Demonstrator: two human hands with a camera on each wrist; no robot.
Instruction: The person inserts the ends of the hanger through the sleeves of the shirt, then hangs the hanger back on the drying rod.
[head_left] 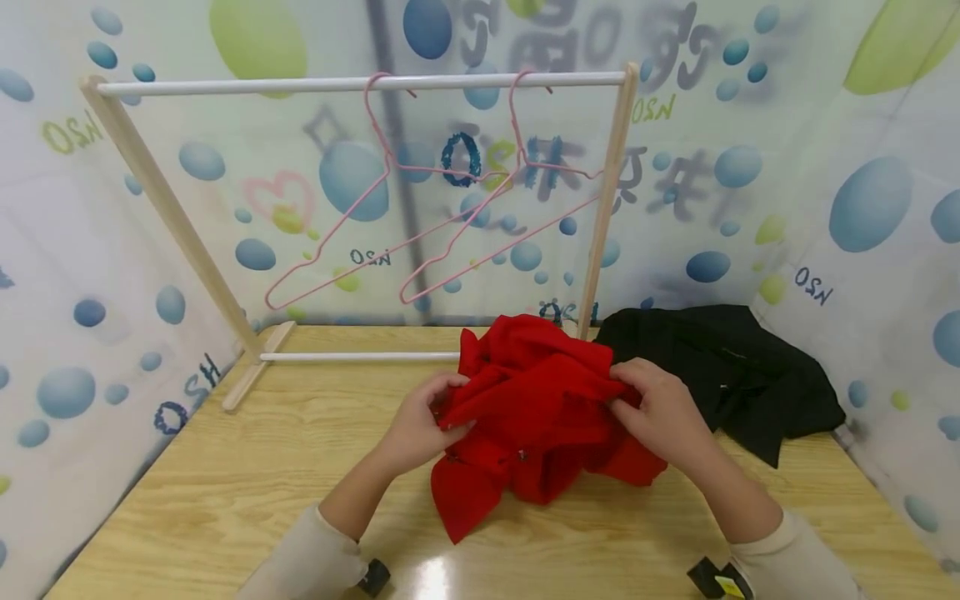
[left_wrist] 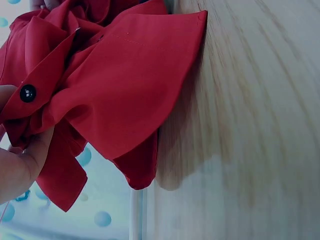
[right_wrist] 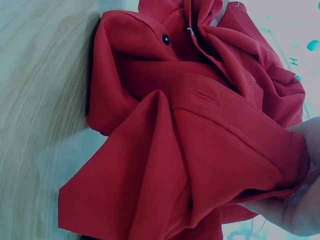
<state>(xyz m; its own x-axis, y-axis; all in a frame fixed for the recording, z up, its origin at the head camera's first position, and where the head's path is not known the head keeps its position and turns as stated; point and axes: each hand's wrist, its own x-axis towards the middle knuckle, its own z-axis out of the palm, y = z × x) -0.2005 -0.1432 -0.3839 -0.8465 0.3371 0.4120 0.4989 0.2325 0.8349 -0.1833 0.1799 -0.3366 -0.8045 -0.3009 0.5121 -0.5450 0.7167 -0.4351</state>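
A red button-up shirt (head_left: pixel 536 392) is bunched up over the table, held between both hands. My left hand (head_left: pixel 420 421) pinches its left side, thumb below and fingers behind the cloth. In the left wrist view a dark button (left_wrist: pixel 28 93) shows beside that thumb (left_wrist: pixel 31 159). On the other side my right hand (head_left: pixel 663 408) grips an edge of the shirt. The right wrist view has a stitched band with a buttonhole (right_wrist: pixel 205 96) running toward the right fingers (right_wrist: pixel 300 200). Lower folds of the red cloth hang close over the tabletop.
Behind the shirt stands a clothes rack with a white rail (head_left: pixel 300 85) and wooden posts (head_left: pixel 172 208). Two pink hangers (head_left: pixel 330 233) hang from the rail. Some black clothing (head_left: pixel 720 358) lies at the right on the wooden table (head_left: pixel 225 492). A patterned curtain (head_left: pixel 787 208) surrounds the table.
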